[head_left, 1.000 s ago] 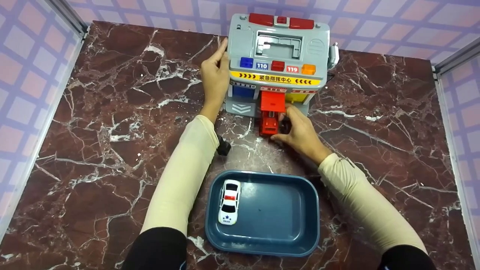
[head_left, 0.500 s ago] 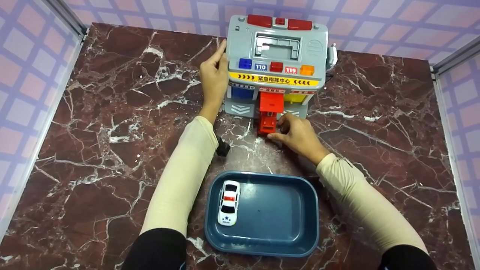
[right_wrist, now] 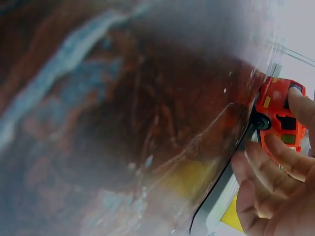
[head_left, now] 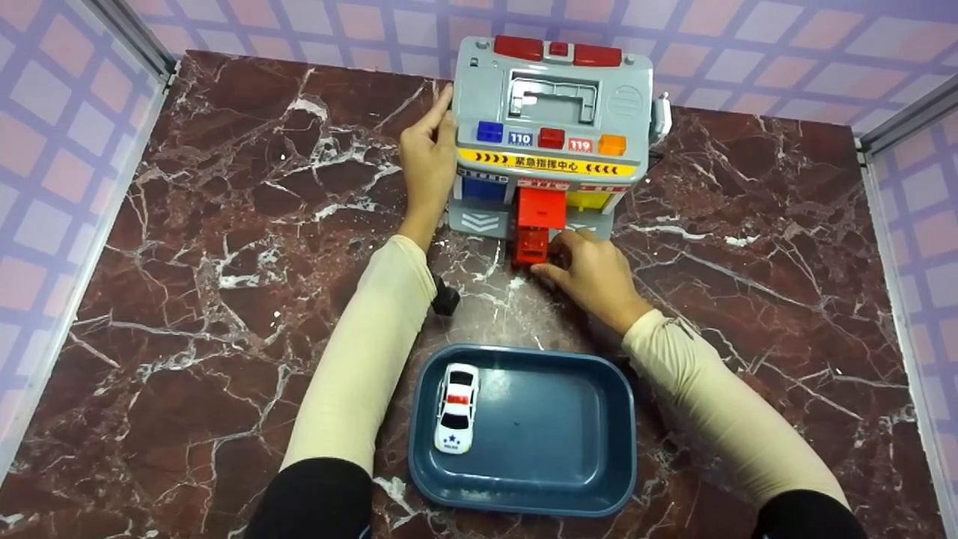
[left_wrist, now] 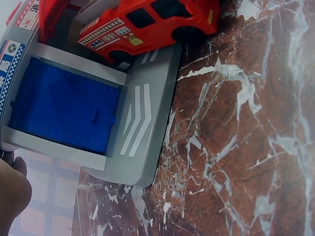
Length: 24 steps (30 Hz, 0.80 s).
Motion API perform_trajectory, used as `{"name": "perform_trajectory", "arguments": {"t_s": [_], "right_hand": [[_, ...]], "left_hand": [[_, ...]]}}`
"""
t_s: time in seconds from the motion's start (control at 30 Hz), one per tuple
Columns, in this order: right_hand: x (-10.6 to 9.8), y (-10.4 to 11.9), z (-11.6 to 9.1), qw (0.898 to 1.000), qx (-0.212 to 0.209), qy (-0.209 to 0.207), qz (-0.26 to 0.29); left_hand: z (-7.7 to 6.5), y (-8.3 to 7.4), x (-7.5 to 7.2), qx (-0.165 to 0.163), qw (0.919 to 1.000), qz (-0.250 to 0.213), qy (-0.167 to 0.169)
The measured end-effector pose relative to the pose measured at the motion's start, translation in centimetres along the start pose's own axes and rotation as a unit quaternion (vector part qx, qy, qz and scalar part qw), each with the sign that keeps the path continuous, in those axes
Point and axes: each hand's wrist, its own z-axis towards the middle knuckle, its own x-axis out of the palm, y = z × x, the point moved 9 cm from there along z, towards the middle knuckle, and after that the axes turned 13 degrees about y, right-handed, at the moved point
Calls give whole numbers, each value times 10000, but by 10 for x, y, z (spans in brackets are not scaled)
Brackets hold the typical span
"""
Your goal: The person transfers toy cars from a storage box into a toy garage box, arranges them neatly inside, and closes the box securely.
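A red toy fire truck (head_left: pixel 531 247) stands partly inside the middle bay of a grey toy emergency station (head_left: pixel 550 97), under the raised red door (head_left: pixel 541 208). My right hand (head_left: pixel 593 273) holds the truck: the thumb is at its front end and the fingers lie along its side, as the right wrist view also shows the truck (right_wrist: pixel 283 110). My left hand (head_left: pixel 429 161) rests against the station's left wall with its index finger stretched out. In the left wrist view the blue door (left_wrist: pixel 69 103) beside the truck is down; the truck's rear is hidden in the bay.
In front of the station lies a dark blue tray (head_left: pixel 524 503) with a white toy police car (head_left: pixel 455 408) along its left side. A yellow door (head_left: pixel 589 199) closes the right bay. A white part (head_left: pixel 662 118) sticks out from the station's right wall. Patterned panels enclose the marble-look tabletop.
The fire truck has slid a little deeper into the middle bay, with my right hand following it. My left hand stays against the station. The head view has tilted slightly.
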Motion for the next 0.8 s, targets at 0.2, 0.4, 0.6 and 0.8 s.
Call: {"name": "perform_trajectory", "arguments": {"t_s": [0.2,0.4,0.6,0.8], "right_hand": [[-5,2,1,9989,97,-380,-239],[-9,4,3,9979,144,-478,-413],[-14,5,5,9958,89,-729,-539],[-16,2,8,9955,107,-797,-502]], "left_hand": [[0,-2,0,89,10000,-33,11],[-1,-3,-1,203,9998,-3,-52],[-10,-23,-1,69,10000,45,-46],[-11,-24,-1,95,9999,-25,-39]]}}
